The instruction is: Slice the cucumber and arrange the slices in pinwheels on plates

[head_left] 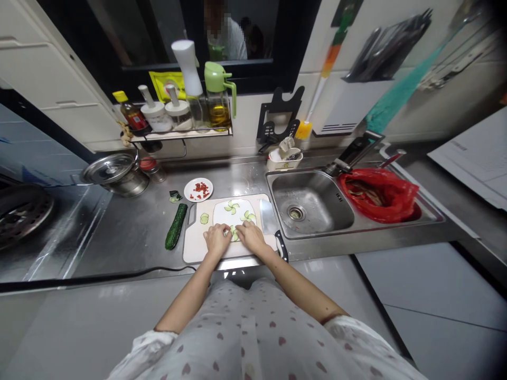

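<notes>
Item: thin, pale-green cucumber slices (234, 233), fanned at near edge of white, rounded-square plate (220, 215). I log them btwn bare L hand (217, 240) & bare R hand (251, 236), abt. equally near; fingers bent inward, can't tell if pinching.

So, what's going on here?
A person is bent over a cutting board, with the left hand and right hand at the nearest of three clusters of pale green slices on a squarish white plate. Whether the fingers pinch a slice is too small to tell. A knife lies at the board's right side, and a dark green cucumber lies to its left.
</notes>
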A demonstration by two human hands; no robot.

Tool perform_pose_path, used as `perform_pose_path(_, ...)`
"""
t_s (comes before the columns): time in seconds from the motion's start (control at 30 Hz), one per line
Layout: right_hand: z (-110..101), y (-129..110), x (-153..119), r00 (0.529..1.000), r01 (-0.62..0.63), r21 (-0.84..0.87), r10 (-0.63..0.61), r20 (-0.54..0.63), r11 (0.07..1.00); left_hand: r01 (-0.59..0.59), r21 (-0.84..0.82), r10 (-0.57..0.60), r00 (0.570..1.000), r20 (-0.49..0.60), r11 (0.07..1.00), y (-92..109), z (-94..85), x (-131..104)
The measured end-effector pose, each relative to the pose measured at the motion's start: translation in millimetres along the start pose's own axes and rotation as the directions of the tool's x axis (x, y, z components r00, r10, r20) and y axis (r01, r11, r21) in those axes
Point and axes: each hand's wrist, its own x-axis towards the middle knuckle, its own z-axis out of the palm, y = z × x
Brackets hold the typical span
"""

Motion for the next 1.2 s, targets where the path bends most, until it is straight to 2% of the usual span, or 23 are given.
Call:
perform_pose_path(0.4,2.1,-2.1,-3.7,1.0,-0.024,-0.009,0.024,0.01,1.0,0.034,0.029,-0.036,0.998,0.059,0.999,1.7,-0.7,10.3)
perform_pose_path(0.8,4.5,-0.9,-2.8,1.0,-0.026,0.001,0.026,0.007,1.0,0.016,0.032,-0.017,0.999,0.034,0.999,2.0,0.2,6.8)
perform_pose_path(0.97,2.5,0.5,-3.3,0.998,-0.033,0.063,0.036,-0.047,0.997,0.012,-0.053,-0.013,1.0,-0.015,0.998,1.7,1.0,4.4)
perform_pose_path(1.07,1.1,3.6,-7.2,0.992,-0.048,0.125,0.061,-0.108,0.991,0.062,-0.111,-0.07,0.995,-0.074,0.992,-7.0,-3.1,6.2)
perform_pose_path(1.2,0.1,11.6,-15.1,0.977,-0.061,0.21,0.102,-0.189,0.976,0.221,-0.143,-0.244,0.955,-0.169,0.965,-32.2,-17.4,14.6)
